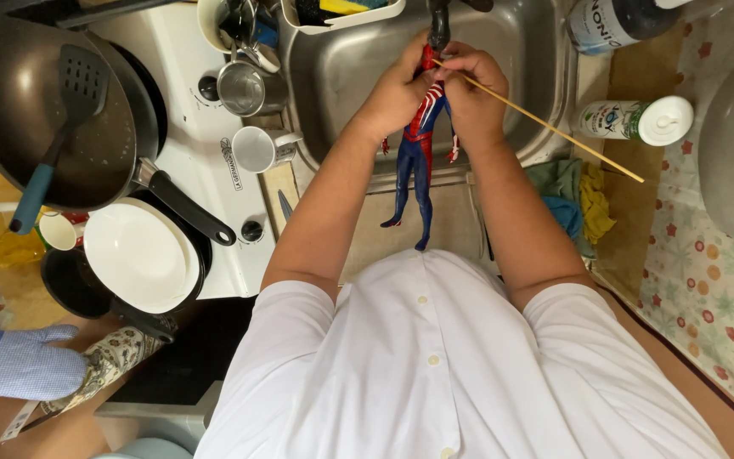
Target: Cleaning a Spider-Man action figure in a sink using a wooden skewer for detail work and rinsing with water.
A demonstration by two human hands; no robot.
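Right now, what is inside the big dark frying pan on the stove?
A black slotted spatula with a blue handle lies in the frying pan, with pale specks; the pan bottom beneath it is hidden.

The scene is seen from a single camera worn on the head, aimed straight down over the white shirt (435, 365) and both forearms. The sink (511, 76) is taken in close ahead, with the stove (206, 136) to the left and the patterned counter (715, 280) to the right.
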